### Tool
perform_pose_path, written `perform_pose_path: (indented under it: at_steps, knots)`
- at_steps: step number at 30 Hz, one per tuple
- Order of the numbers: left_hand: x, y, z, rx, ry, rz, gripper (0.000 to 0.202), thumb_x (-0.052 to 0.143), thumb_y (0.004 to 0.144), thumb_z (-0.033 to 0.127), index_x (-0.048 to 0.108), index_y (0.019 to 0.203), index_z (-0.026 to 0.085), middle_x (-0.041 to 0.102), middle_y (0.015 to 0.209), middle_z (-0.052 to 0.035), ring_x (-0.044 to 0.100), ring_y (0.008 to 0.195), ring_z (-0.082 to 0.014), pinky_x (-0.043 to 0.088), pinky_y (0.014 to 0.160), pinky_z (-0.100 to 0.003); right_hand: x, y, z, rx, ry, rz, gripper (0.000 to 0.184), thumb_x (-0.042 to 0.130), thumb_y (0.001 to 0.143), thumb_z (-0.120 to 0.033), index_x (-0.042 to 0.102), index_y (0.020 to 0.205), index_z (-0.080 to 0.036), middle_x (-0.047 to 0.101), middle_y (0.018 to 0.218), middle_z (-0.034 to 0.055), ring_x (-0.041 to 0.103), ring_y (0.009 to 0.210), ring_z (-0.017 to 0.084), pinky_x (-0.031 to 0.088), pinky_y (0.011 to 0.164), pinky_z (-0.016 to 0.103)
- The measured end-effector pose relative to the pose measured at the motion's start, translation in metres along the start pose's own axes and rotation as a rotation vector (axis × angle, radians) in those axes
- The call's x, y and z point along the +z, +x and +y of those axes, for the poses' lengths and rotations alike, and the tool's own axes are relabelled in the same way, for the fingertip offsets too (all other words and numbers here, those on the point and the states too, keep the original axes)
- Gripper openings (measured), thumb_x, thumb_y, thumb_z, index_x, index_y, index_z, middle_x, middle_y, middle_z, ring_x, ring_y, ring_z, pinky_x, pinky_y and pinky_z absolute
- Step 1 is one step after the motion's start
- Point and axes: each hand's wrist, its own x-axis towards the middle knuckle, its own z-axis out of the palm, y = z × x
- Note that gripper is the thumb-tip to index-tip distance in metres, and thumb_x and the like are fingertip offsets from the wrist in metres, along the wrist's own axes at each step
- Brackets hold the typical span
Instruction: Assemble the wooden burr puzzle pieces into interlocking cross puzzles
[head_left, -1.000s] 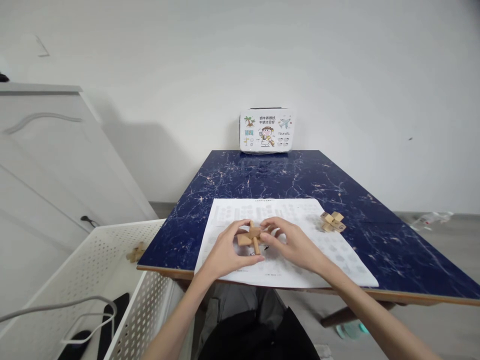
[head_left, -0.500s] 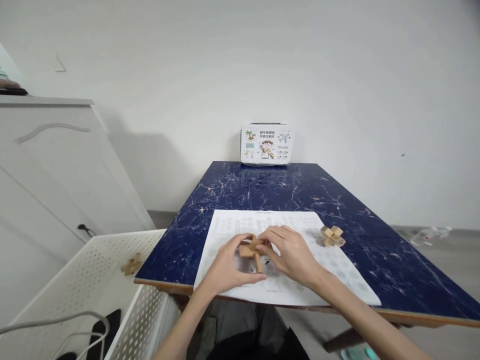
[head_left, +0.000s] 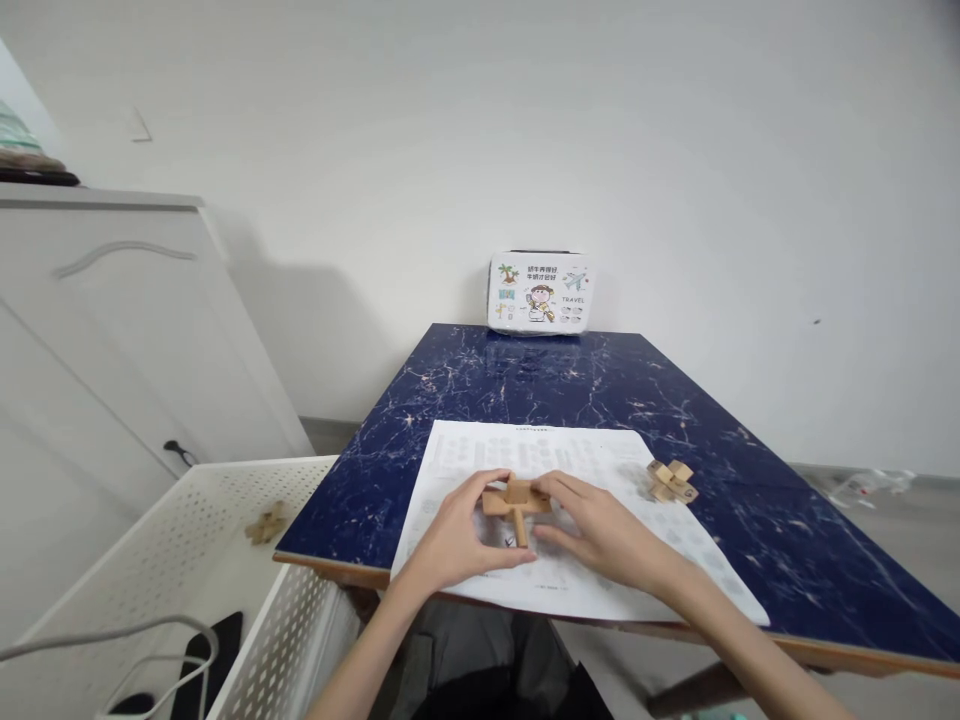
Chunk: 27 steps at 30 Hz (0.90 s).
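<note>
Several wooden burr puzzle pieces are fitted together in a cross shape between my hands, low over the paper sheet. My left hand curls round their left side, its thumb at the lower end of the bar that points toward me and its fingers at the far side. My right hand has its fingertips on the right end of the crosspiece, with the thumb lower and apart from the wood. A second wooden burr puzzle, assembled and marked with dark characters, rests at the sheet's right edge.
The dark blue marbled table carries a white printed case at its back, against the wall. To the left stands a white perforated bin with more wooden pieces and cables inside. Beyond it is a white cabinet.
My right hand has shifted from the top middle of the puzzle pieces to their right end, uncovering the upper block. My left hand keeps its hold. The view has turned slightly.
</note>
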Motion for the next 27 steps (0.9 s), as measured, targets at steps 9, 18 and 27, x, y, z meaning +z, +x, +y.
perform_pose_path:
  at_steps: [9, 18, 27]
  knots:
    - [0.0, 0.0, -0.001, 0.005, -0.019, 0.009, 0.087, 0.096, 0.058, 0.038, 0.057, 0.135, 0.025, 0.065, 0.138, -0.0083, 0.062, 0.126, -0.0321, 0.047, 0.111, -0.045, 0.004, 0.003, 0.0, 0.071, 0.142, 0.122, 0.026, 0.055, 0.105, -0.04, 0.064, 0.124, -0.025, 0.073, 0.109, 0.0065, 0.069, 0.091, 0.023, 0.052, 0.08, 0.035]
    - [0.0, 0.003, -0.002, -0.032, -0.006, -0.028, 0.09, 0.096, 0.057, 0.038, 0.055, 0.136, 0.026, 0.068, 0.13, -0.0074, 0.068, 0.108, -0.0275, 0.053, 0.099, -0.044, -0.02, -0.004, 0.02, 0.208, 0.179, 0.361, 0.034, 0.055, 0.102, -0.048, 0.067, 0.123, -0.023, 0.074, 0.111, 0.0079, 0.069, 0.089, 0.023, 0.055, 0.077, 0.034]
    - [0.0, 0.003, 0.001, -0.055, -0.007, -0.028, 0.091, 0.096, 0.059, 0.041, 0.054, 0.138, 0.026, 0.067, 0.132, -0.0093, 0.067, 0.113, -0.0296, 0.052, 0.103, -0.047, 0.017, -0.019, 0.053, 0.36, -0.273, 0.213, 0.023, 0.06, 0.1, -0.04, 0.073, 0.113, -0.025, 0.072, 0.103, 0.0059, 0.071, 0.083, 0.024, 0.052, 0.063, 0.033]
